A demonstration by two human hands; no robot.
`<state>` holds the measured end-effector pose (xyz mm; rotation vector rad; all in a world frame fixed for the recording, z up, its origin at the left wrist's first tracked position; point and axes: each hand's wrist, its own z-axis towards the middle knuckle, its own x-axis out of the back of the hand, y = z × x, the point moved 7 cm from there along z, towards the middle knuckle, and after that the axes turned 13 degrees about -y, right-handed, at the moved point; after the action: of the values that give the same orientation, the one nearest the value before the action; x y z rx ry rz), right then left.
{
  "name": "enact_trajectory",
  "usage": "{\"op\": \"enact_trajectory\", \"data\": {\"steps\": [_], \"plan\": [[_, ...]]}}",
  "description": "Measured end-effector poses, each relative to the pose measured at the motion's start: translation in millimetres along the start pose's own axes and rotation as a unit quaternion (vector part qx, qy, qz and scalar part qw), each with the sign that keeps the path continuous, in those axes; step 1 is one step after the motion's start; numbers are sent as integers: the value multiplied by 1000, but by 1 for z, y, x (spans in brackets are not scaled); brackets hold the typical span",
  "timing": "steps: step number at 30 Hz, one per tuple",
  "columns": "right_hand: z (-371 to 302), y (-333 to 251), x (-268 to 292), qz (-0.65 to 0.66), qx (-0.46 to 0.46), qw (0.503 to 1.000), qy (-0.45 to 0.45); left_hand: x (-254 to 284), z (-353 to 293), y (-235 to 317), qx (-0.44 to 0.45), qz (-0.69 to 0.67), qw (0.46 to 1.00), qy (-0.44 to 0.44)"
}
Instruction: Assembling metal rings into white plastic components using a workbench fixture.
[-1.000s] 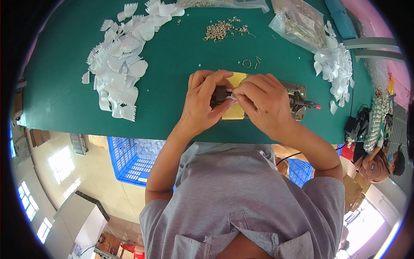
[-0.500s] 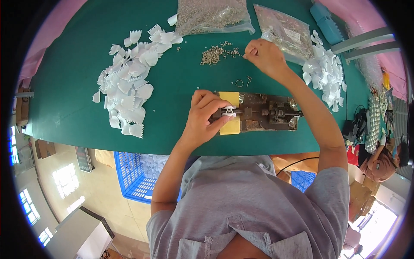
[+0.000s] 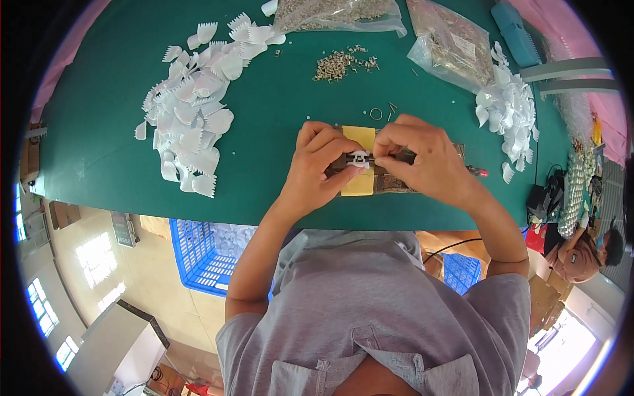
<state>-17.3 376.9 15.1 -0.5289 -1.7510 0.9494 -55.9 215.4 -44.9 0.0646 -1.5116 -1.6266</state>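
My left hand [image 3: 320,165] is closed round a white plastic hair claw clip [image 3: 358,159], its thumb and fingers gripping it over the yellow-taped part [image 3: 357,187] of a brown metal jig [image 3: 396,184]. From the other side, my right hand [image 3: 426,158] reaches across the jig, thumb and forefinger pinched close beside the clip. Whatever lies in that pinch is too small to make out. The right hand hides much of the jig. Beyond it lie a metal ring [image 3: 376,113], thin metal pins [image 3: 393,107] and a pile of small metal springs [image 3: 333,66].
White toothed clip halves [image 3: 191,119] are heaped at the left, with another heap [image 3: 508,105] at the right. Clear bags of metal parts [image 3: 337,14] [image 3: 456,49] lie at the back. A blue crate [image 3: 198,257] stands below the table edge. Another person [image 3: 578,257] sits at far right.
My right hand has come from beside the spring pile back to the jig, next to the clip. My left hand keeps hold of the clip. The view has shifted slightly.
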Motion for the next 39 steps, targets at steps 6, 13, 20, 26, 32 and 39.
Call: {"op": "enact_trajectory", "data": {"steps": [6,13,20,26,32,39], "plan": [[-4,-9,-7,-115,20,993,37,-2,2,1,7,-2,1000,-3],[-31,-4,31,-72,-41,984,155,-1,0,-2,14,3,1000,9],[-171,99,43,-60,-200,873,440,2,6,4,9,33,999,12],[-193,125,24,-286,-225,839,404,2,9,6,-20,60,998,13],[-177,71,92,356,177,776,489,-4,15,3,-12,35,999,15],[-148,71,76,369,138,803,447,-3,5,-2,6,9,999,37]]}}
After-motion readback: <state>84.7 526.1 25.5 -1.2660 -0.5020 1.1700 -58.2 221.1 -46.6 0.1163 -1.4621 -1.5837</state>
